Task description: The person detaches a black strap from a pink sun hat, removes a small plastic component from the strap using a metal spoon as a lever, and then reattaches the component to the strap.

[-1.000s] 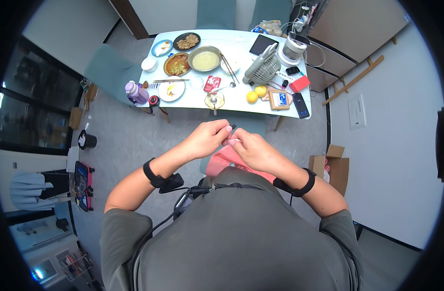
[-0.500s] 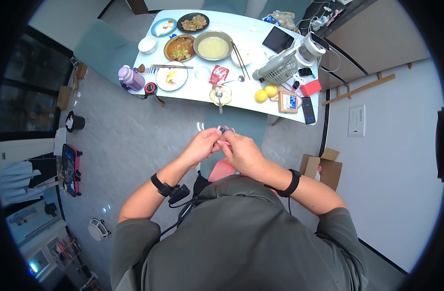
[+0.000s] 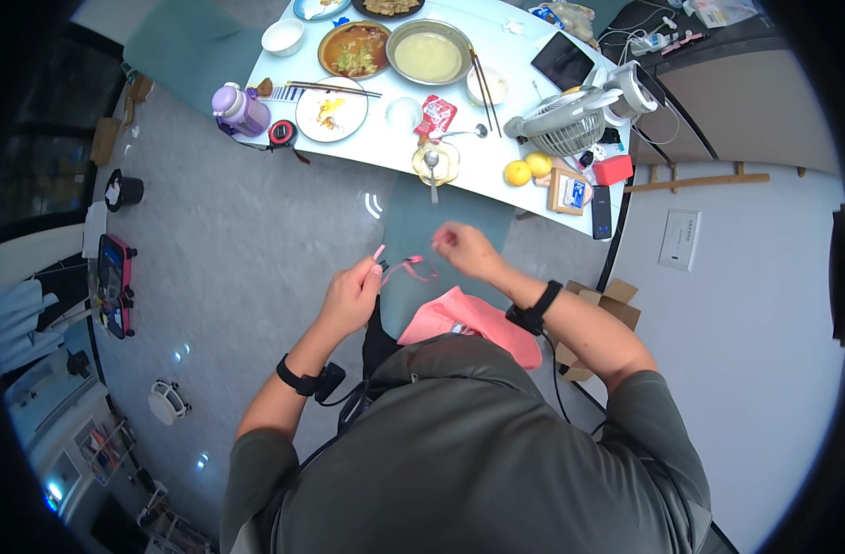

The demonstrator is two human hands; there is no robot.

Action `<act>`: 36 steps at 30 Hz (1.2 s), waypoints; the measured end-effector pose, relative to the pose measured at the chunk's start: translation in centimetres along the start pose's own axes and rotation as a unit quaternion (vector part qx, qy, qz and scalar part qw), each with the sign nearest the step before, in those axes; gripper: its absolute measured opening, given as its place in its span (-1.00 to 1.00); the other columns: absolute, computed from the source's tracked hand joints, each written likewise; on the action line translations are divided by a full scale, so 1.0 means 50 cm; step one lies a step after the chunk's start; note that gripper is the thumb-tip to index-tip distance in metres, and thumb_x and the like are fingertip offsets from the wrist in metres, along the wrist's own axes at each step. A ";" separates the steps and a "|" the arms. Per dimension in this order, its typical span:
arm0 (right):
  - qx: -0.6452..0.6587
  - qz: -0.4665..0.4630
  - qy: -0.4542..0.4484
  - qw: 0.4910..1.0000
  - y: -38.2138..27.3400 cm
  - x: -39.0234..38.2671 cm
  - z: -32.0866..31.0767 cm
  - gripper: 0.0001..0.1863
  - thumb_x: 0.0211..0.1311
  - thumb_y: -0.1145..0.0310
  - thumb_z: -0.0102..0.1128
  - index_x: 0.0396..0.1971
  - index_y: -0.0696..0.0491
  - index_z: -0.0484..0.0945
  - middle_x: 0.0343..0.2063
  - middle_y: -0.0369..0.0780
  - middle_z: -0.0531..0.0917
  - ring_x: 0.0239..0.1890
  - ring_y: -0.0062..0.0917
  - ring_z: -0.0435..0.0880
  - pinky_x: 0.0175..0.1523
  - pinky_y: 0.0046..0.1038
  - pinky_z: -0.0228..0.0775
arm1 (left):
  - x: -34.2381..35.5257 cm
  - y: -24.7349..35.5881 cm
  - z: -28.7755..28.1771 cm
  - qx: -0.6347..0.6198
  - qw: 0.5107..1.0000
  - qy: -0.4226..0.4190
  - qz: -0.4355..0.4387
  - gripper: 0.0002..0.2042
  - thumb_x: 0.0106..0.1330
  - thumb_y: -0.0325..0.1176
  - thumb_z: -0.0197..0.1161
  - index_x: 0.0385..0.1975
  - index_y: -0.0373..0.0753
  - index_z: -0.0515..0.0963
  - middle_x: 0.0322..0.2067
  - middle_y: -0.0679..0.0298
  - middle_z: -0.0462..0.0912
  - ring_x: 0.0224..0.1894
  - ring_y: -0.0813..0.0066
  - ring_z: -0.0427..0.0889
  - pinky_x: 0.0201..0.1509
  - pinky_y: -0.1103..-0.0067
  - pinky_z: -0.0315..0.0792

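A thin pink strap (image 3: pixel 406 267) trails loosely from my left hand (image 3: pixel 350 294), which is closed on it. One pink end pokes up past the thumb, and a small dark piece, perhaps a clip, shows beside the fingers. My right hand (image 3: pixel 467 249) is raised to the right of the strap, apart from it, with its fingers curled; whether anything is in them is hidden. Below the hands a pink cloth item (image 3: pixel 459 319) lies over my lap, partly covered by my shirt.
Ahead stands a white table (image 3: pixel 348 162) with a steel pot (image 3: pixel 430 52), a plate (image 3: pixel 332 110) with food scraps, a spoon in a small bowl (image 3: pixel 435 162), lemons (image 3: pixel 518 173), a fan (image 3: pixel 570 129) and a purple bottle (image 3: pixel 241 110). A cardboard box (image 3: pixel 616 309) stands at right.
My hands were together at the strap; they have come apart, the left lower and to the left with the strap, the right out to the right. More of the pink cloth shows.
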State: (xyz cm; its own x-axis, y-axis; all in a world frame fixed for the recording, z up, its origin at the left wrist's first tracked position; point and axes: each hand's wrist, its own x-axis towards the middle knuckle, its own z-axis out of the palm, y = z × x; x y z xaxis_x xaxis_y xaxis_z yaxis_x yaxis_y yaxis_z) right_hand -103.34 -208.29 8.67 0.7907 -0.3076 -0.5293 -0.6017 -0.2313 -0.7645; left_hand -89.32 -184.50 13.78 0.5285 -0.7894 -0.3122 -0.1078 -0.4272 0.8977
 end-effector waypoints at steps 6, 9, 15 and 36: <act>-0.286 -0.176 0.150 0.930 0.066 0.128 -0.015 -0.58 0.22 0.50 0.21 0.12 0.08 0.49 -0.23 -0.07 0.62 -0.11 -0.08 0.65 -0.04 -0.14 0.54 | -0.001 -0.016 -0.016 -0.064 0.998 0.009 -0.010 -0.76 0.52 -0.34 0.06 -0.40 -0.35 0.44 -0.68 0.28 0.35 -0.58 0.59 0.34 -0.48 0.48 0.30; -0.307 -0.212 0.125 0.920 0.073 0.174 -0.018 -0.66 0.23 0.47 0.22 0.03 0.08 0.58 -0.24 -0.12 0.60 -0.08 -0.19 0.65 -0.02 -0.19 0.55 | 0.003 -0.021 -0.026 -0.071 0.997 -0.007 -0.020 -0.74 0.54 -0.33 0.05 -0.41 -0.34 0.43 -0.67 0.33 0.37 -0.56 0.62 0.34 -0.46 0.51 0.29; -0.361 -0.283 0.129 0.879 0.060 0.198 -0.050 -0.72 0.20 0.43 0.26 -0.08 0.07 0.65 -0.25 -0.15 0.61 -0.10 -0.27 0.65 -0.04 -0.27 0.54 | 0.006 0.004 -0.048 -0.230 0.969 -0.025 -0.093 -0.71 0.59 -0.32 0.00 -0.42 -0.31 0.44 -0.54 0.43 0.47 -0.47 0.71 0.34 -0.38 0.63 0.27; 0.260 -0.226 -0.009 0.939 -0.378 -0.219 -0.165 -0.81 0.44 0.41 0.22 -0.12 0.24 0.55 -0.30 -0.22 0.71 -0.28 -0.69 0.68 -0.17 -0.58 0.55 | -0.001 0.375 -0.008 -0.025 0.956 0.072 0.282 -0.84 0.53 -0.42 0.04 -0.27 -0.36 0.50 -0.56 0.14 0.57 -0.51 0.29 0.58 -0.40 0.44 0.41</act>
State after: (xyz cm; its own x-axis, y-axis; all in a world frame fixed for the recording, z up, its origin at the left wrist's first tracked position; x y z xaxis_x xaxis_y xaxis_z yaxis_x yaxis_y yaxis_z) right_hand -101.55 -208.16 31.93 0.9565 -0.2699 -0.1110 -0.0723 0.1493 -0.9861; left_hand -91.06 -192.29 30.73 0.5087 -0.8181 0.2681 -0.3709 0.0728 0.9258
